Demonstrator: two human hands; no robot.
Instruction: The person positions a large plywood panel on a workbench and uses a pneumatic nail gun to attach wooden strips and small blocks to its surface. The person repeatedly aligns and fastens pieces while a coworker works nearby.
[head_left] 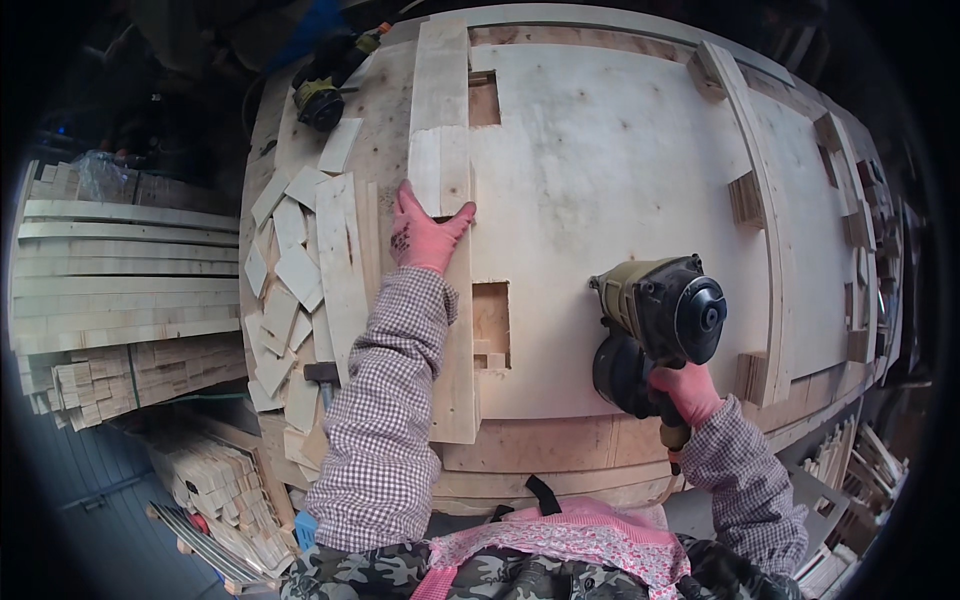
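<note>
My left hand (428, 232), in a pink glove, straddles the lower end of a short pale board (440, 165). Its thumb is at the right corner and a finger runs along the left side, gripping the piece. The short board lies on a long plank (455, 380), in line with another pale board (440, 75) beyond it. In my pink-gloved right hand (688, 392) is a nail gun (655, 310) with a black round cap and a drum magazine. It is over the large plywood panel (600, 160); whether its nose touches the panel is hidden.
Loose wood offcuts (290, 270) and a hammer (322, 373) lie left of my forearm. A second power tool (320, 100) rests at the far left. Raised rails (760, 230) on blocks cross the right side. Stacked timber (130, 270) stands left; a rectangular cutout (491, 320) lies beside the plank.
</note>
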